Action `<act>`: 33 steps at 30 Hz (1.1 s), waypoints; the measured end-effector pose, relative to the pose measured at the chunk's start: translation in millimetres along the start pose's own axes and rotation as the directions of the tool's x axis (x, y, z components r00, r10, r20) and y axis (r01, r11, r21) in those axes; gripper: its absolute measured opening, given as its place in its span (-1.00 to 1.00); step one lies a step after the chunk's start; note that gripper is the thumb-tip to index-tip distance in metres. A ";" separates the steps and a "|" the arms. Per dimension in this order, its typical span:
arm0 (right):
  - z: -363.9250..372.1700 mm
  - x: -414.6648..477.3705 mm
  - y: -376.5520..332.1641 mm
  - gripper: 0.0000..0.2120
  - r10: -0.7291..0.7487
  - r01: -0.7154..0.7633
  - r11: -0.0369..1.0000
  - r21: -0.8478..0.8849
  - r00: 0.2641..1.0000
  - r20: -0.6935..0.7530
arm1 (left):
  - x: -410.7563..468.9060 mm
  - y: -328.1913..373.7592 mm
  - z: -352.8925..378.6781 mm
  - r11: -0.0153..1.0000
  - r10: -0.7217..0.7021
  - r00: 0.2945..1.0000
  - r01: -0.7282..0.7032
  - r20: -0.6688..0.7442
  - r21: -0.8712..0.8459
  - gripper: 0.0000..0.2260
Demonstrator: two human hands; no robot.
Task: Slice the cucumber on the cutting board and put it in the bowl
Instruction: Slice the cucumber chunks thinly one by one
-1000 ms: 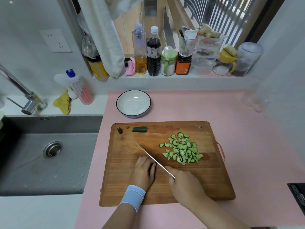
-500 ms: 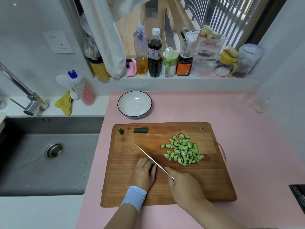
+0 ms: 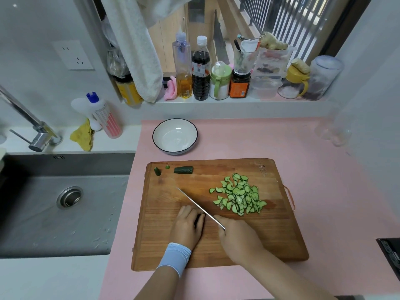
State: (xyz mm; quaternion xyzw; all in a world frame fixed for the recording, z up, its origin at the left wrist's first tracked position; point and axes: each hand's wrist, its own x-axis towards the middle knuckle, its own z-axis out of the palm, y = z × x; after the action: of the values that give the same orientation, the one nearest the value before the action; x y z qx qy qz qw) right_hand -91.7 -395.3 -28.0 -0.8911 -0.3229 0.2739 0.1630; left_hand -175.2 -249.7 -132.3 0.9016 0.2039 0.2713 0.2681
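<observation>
Okay, head view, the only one we have. We place everything off the cutting board (image 3: 155,234), which sits on the pink tabletop (image 3: 313,169).

Hands: the left hand (image 3: 188,228) is at the board's near-centre, fingers curled down over a dark cucumber stub (image 3: 198,219). We see only a sliver of it between the fingers, so we can't judge how much remains. The right hand (image 3: 238,241) is just right of it, wrapped round the knife (image 3: 199,207). The handle is hidden in the fist. The blade runs diagonally toward the board's far-left corner, tight against the left hand's knuckles. We can't tell whether the edge is touching wood.

Task things: the slices (image 3: 238,197) lie in a loose pile of half-moons at the board's right-centre, apart from the blade. A cut-off end piece (image 3: 183,170) and small scraps (image 3: 157,171) lie along the board's far-left edge. The bowl (image 3: 195,135) stands just beyond the board's far edge, nothing in it.

Progress, our read: slicing is mostly done, going by pile versus stub. Left to do: finish the stub, then move the whole pile to the bowl. That half isn't started. The end piece looks like discard, but that's a guess.

Off-board: the sink (image 3: 65,213) is left of the board, with bottles and jars on the sill beyond the bowl.
</observation>
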 end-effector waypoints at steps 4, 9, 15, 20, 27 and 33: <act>-2.4 5.0 -3.9 -0.60 -0.022 0.022 1.000 -0.013 1.000 0.013 | -0.7 2.6 -1.9 1.000 0.003 1.000 -0.003 0.009 0.005 -0.90; 0.1 2.8 -3.9 -0.61 -0.021 0.021 1.000 -0.021 1.000 0.004 | -2.2 -0.2 -0.6 1.000 -0.005 1.000 0.005 0.010 0.011 -0.92; -2.5 -13.1 -1.5 -0.58 -0.029 0.028 0.999 -0.044 0.999 -0.021 | -2.8 -0.1 -0.1 0.999 -0.036 0.999 0.037 0.029 -0.013 -0.91; -3.1 -21.4 4.9 -0.57 -0.018 0.017 0.999 -0.051 1.000 -0.024 | -2.8 1.0 -1.5 0.999 -0.035 0.999 0.035 0.033 -0.016 -0.91; -0.4 -3.6 0.2 -0.57 -0.035 0.036 0.999 -0.002 0.999 0.022 | -3.5 0.8 -0.6 0.999 -0.036 0.999 0.036 0.007 -0.004 -0.87; 1.8 4.5 2.1 -0.57 -0.077 0.077 0.997 -0.008 0.996 0.039 | -7.0 5.4 -1.8 0.999 0.004 1.000 -0.003 -0.013 0.054 -0.92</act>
State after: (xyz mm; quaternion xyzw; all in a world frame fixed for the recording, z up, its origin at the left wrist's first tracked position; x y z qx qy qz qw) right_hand -88.8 -393.7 -32.2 -0.8733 -0.3615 0.2830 0.1628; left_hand -180.5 -256.8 -130.5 0.9071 0.2113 0.2723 0.2417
